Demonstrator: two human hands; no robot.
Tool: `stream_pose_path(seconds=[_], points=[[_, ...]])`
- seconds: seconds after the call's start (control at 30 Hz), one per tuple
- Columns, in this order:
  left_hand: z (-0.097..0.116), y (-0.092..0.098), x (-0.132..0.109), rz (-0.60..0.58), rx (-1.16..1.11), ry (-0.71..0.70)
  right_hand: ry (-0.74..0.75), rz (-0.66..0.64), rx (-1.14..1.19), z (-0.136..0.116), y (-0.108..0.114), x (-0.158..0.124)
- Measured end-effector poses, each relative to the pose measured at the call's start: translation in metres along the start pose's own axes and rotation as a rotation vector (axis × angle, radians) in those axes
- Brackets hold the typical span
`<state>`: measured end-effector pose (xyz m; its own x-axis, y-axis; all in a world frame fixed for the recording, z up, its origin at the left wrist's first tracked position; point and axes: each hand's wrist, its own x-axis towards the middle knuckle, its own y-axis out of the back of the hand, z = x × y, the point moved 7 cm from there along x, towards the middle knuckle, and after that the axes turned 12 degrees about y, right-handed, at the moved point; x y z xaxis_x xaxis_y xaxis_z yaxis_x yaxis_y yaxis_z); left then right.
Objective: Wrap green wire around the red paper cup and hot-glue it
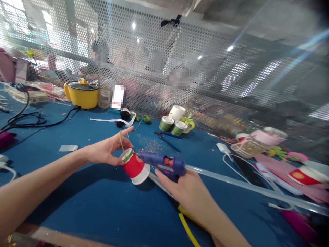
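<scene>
Right of the yellow pot and nearer my camera, my left hand pinches the tilted red cup. My right hand grips the glue gun; I should keep its tip steady by the green yarn.

A perforated grey screen backs the blue tabletop, bright windows at upper left.

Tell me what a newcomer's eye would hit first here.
Likely the blue glue gun in the right hand, pointed at the green yarn on the red cup in the left hand. Next, the yellow pot at the back left of the blue table.
</scene>
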<state>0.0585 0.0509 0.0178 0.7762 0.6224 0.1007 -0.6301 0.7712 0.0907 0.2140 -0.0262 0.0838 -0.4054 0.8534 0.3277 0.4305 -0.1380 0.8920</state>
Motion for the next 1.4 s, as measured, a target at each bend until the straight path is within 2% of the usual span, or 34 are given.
stream_pose_path(seconds=[0.2, 0.4, 0.6, 0.87, 1.03, 1.23, 1.4], points=[[-0.001, 0.002, 0.001, 0.025, 0.002, -0.003, -0.035, 0.048, 0.091, -0.002, -0.007, -0.007], [0.000, 0.002, 0.001, 0.033, 0.024, -0.026, -0.029, 0.020, 0.099, 0.000, -0.019, -0.016], [0.003, -0.001, 0.000, 0.008, 0.008, -0.035, -0.031, 0.030, 0.121, -0.002, -0.012, -0.012], [0.000, -0.001, -0.001, -0.014, 0.048, 0.029, -0.107, 0.083, 0.099, 0.015, -0.008, -0.005], [-0.003, 0.000, -0.001, -0.015, 0.062, 0.036, -0.076, 0.137, 0.135, 0.018, -0.007, -0.003], [-0.004, -0.001, -0.002, -0.030, 0.042, 0.045, -0.086, 0.068, 0.145, 0.015, -0.007, -0.001], [-0.002, -0.001, -0.002, -0.029, 0.040, 0.027, -0.075, 0.081, 0.145, 0.015, -0.007, -0.002]])
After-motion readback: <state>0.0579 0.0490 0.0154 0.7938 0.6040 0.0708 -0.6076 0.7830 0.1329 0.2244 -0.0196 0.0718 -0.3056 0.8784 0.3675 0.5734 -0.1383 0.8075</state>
